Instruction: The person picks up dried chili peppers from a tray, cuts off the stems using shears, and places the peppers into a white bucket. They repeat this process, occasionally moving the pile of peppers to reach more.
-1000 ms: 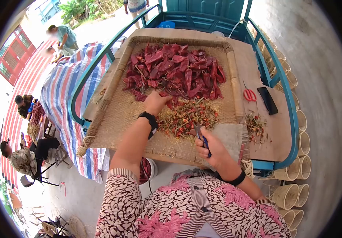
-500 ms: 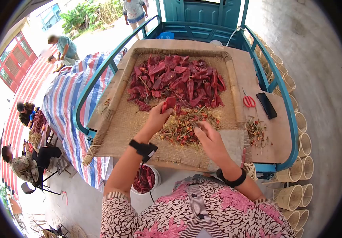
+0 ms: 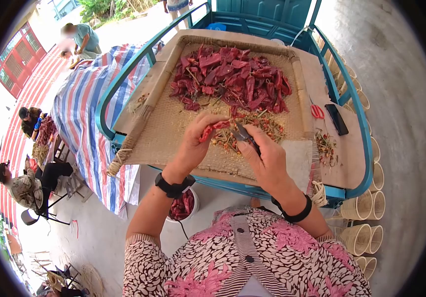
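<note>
A dried red pepper point(image 3: 212, 130) is gripped in my left hand point(image 3: 198, 141), its fingers closed round it. My right hand point(image 3: 267, 156) is closed on small dark snips point(image 3: 244, 134), whose blades point at the end of the pepper. Whether the blades touch it I cannot tell. Both hands are over a woven tray point(image 3: 158, 141). Just beyond them lies a pile of cut stems and seeds point(image 3: 272, 129), partly hidden by my right hand. Farther back on the tray is a large heap of dried red peppers point(image 3: 233, 74).
Red-handled scissors point(image 3: 317, 111) and a black phone point(image 3: 336, 120) lie right of the tray on the cart. A blue cart rail point(image 3: 366, 163) borders it. Below stands a white bucket point(image 3: 194, 200) of peppers. Baskets point(image 3: 356, 205) line the right; people work at the left.
My hands have come closer together, and the snips now meet the pepper's end area. The left hand has turned inward. The view has shifted, so the tray sits higher.
</note>
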`<control>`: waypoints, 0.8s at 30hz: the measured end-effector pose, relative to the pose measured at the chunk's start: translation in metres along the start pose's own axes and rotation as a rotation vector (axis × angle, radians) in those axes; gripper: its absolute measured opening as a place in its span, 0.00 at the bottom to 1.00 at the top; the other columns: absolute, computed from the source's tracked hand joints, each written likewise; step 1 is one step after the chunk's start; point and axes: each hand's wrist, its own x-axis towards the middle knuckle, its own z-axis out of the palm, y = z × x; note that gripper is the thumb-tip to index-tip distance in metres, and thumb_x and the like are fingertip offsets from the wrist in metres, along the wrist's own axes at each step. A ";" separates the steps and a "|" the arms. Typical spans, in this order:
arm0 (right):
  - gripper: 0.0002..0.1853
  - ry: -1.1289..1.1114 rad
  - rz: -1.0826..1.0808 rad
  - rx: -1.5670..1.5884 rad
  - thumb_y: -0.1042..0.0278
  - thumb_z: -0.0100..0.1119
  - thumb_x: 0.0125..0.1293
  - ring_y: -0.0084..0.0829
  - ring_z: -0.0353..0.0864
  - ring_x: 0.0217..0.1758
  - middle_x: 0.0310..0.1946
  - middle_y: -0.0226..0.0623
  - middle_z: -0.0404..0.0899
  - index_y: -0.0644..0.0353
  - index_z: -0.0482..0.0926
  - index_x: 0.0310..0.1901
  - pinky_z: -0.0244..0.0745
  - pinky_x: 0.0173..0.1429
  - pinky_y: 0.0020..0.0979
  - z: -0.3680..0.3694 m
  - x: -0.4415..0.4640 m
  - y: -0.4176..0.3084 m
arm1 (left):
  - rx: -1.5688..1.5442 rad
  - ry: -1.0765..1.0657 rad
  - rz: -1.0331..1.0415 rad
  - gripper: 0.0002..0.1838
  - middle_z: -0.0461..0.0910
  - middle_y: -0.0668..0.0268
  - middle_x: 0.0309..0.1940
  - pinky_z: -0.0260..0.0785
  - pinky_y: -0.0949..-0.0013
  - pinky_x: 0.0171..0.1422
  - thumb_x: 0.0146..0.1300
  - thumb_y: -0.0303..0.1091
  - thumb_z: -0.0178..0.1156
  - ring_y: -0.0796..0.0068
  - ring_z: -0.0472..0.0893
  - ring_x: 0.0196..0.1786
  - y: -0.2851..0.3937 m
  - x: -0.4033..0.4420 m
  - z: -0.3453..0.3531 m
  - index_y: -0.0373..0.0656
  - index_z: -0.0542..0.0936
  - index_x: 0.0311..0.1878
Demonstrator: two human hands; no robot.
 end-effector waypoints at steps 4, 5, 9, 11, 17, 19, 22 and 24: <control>0.18 -0.016 0.010 0.021 0.58 0.57 0.69 0.40 0.81 0.33 0.33 0.44 0.80 0.61 0.75 0.54 0.74 0.37 0.35 0.004 -0.007 -0.009 | 0.156 0.005 0.071 0.21 0.74 0.62 0.43 0.66 0.69 0.56 0.58 0.13 0.55 0.66 0.75 0.50 0.011 -0.006 -0.002 0.42 0.77 0.54; 0.18 -0.037 0.033 0.033 0.58 0.56 0.69 0.41 0.81 0.33 0.34 0.44 0.80 0.62 0.75 0.54 0.74 0.37 0.35 0.004 -0.008 -0.011 | 0.165 0.006 0.073 0.19 0.74 0.62 0.44 0.66 0.69 0.56 0.60 0.15 0.55 0.67 0.75 0.50 0.014 -0.008 -0.001 0.41 0.77 0.54; 0.18 -0.042 0.021 -0.021 0.57 0.54 0.69 0.46 0.81 0.35 0.34 0.46 0.80 0.61 0.75 0.53 0.74 0.37 0.37 0.004 -0.012 -0.010 | 0.111 -0.015 0.055 0.13 0.73 0.62 0.46 0.66 0.69 0.57 0.67 0.26 0.55 0.67 0.74 0.52 0.019 -0.021 -0.002 0.39 0.77 0.54; 0.18 -0.046 0.003 -0.010 0.57 0.54 0.70 0.47 0.81 0.36 0.34 0.46 0.80 0.61 0.76 0.53 0.73 0.37 0.39 0.004 -0.014 -0.010 | 0.017 -0.011 0.020 0.12 0.73 0.62 0.45 0.66 0.68 0.57 0.69 0.30 0.55 0.67 0.74 0.51 0.020 -0.026 -0.003 0.39 0.77 0.54; 0.18 -0.155 0.076 -0.019 0.57 0.54 0.69 0.47 0.81 0.35 0.33 0.47 0.80 0.61 0.76 0.52 0.73 0.36 0.40 0.003 -0.019 -0.017 | -0.364 0.031 -0.235 0.12 0.77 0.66 0.45 0.66 0.70 0.58 0.69 0.30 0.56 0.74 0.76 0.48 0.024 -0.038 -0.003 0.37 0.76 0.54; 0.18 -0.180 0.122 -0.002 0.56 0.54 0.69 0.47 0.81 0.34 0.31 0.47 0.80 0.61 0.76 0.53 0.73 0.36 0.40 0.002 -0.020 -0.019 | -0.513 0.052 -0.338 0.12 0.78 0.66 0.46 0.66 0.70 0.58 0.69 0.30 0.57 0.76 0.77 0.48 0.026 -0.041 -0.001 0.36 0.76 0.54; 0.19 -0.171 0.121 0.009 0.55 0.55 0.69 0.48 0.81 0.32 0.30 0.47 0.80 0.61 0.76 0.53 0.73 0.36 0.41 0.003 -0.021 -0.020 | -0.498 0.117 -0.393 0.13 0.80 0.68 0.45 0.67 0.73 0.54 0.68 0.30 0.59 0.78 0.78 0.47 0.032 -0.043 0.001 0.37 0.76 0.54; 0.19 -0.174 0.123 -0.008 0.55 0.55 0.69 0.48 0.81 0.32 0.29 0.47 0.80 0.61 0.76 0.53 0.73 0.36 0.41 0.003 -0.023 -0.021 | -0.541 0.141 -0.436 0.14 0.80 0.69 0.44 0.67 0.75 0.49 0.67 0.30 0.60 0.79 0.78 0.47 0.027 -0.046 0.001 0.39 0.76 0.54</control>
